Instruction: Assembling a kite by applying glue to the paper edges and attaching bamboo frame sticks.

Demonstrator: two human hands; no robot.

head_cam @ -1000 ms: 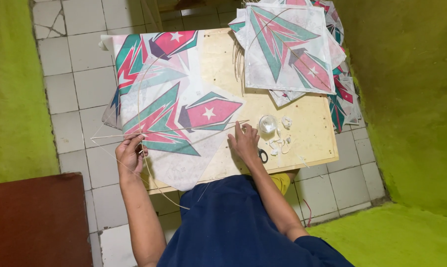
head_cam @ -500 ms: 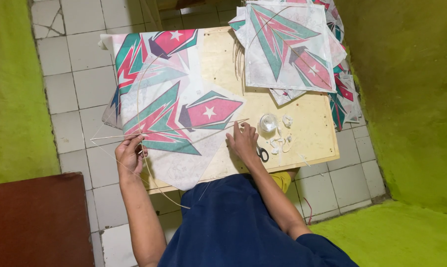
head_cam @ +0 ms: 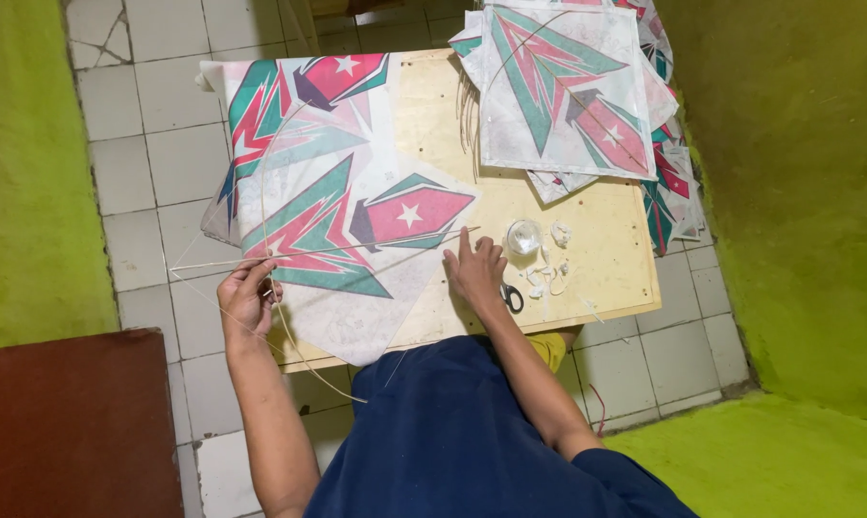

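Note:
A printed paper kite [head_cam: 337, 206] with red, teal and purple shapes and white stars lies on a light wooden table [head_cam: 606, 259]. A thin bamboo stick [head_cam: 356, 247] runs across it from left to right. My left hand [head_cam: 249, 297] pinches the stick's left end at the kite's left edge, together with a second, curved stick [head_cam: 294, 341]. My right hand [head_cam: 475, 269] lies flat on the kite's right corner, its fingers pressing the stick's other end down.
A stack of finished kites [head_cam: 563, 91] covers the table's far right. A small clear cup [head_cam: 523, 236], white scraps and black scissors [head_cam: 513, 299] sit beside my right hand. Green walls flank the tiled floor; a dark red surface [head_cam: 69, 422] is at the lower left.
Both hands stay on the stick's ends; my right hand has shifted slightly along the kite's corner. Little else differs.

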